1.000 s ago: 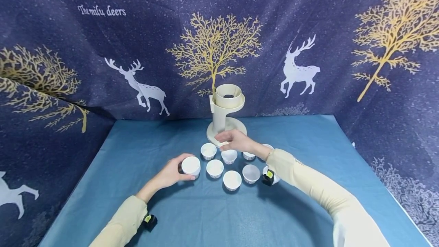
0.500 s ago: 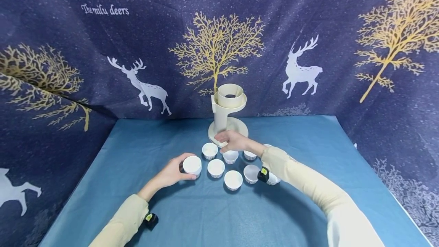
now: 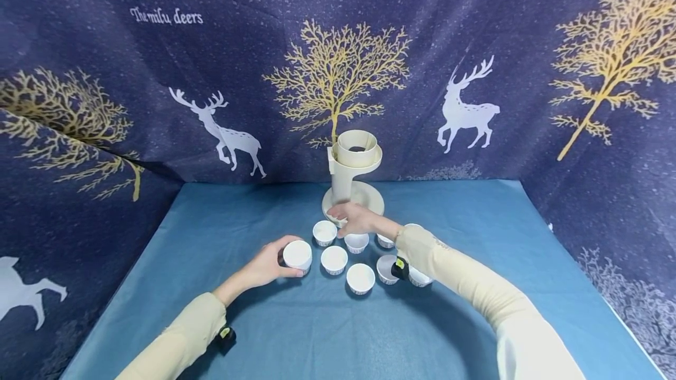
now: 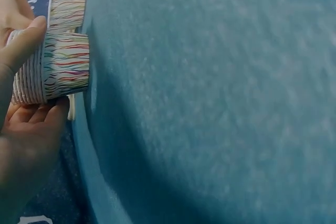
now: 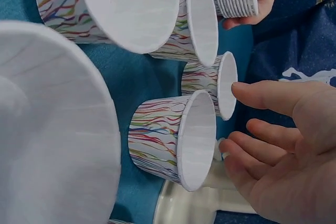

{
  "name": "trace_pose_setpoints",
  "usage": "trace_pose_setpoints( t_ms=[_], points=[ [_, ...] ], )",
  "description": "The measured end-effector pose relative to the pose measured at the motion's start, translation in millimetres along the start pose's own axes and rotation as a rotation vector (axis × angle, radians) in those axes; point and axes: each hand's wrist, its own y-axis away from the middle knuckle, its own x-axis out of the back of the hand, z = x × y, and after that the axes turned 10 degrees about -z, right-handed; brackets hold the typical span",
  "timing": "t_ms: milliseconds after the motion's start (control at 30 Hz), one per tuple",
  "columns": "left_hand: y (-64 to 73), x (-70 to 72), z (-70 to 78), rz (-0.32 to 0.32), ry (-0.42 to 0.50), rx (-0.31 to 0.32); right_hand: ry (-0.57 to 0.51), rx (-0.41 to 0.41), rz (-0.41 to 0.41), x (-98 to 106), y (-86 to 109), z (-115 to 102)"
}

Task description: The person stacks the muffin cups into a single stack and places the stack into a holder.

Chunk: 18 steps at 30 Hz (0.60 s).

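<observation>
Left hand [image 3: 264, 264], below and left of the head frame's centre, grips a stack of striped paper cups [image 3: 297, 254] between thumb and fingers. Right hand [image 3: 355, 218], near centre, hovers over single paper cups [image 3: 361, 279] on the blue tabletop [image 3: 296, 333], before the cream stand [image 3: 342, 185]; its fingers are loosely extended, thumb apart.

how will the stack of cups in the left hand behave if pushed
The stack of cups is probably light, as its printed walls look like paper. The closely nested rims likely make it fairly stiff up there. It narrows downward, so a push up high could tip it.
</observation>
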Motion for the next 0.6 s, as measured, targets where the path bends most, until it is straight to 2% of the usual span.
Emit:
trace_pose_setpoints(
  t_ms=[200,300,467,600],
  points=[
    [-0.1,1.2,4.9,0.009,-0.011,0.009,-0.008,-0.012,-0.008,-1,-2.8,1],
    [-0.2,2.1,5.6,0.011,-0.017,0.025,-0.008,0.012,-0.015,-2,-4.8,1],
    [-0.5,3.1,5.1,-0.002,-0.020,0.016,-0.001,0.054,-0.035,-5,-8.2,-1],
    [-1.3,3.8,4.8,-0.006,-0.018,0.007,0.051,0.075,-0.048,-7,-10.7,-3]
  ],
)
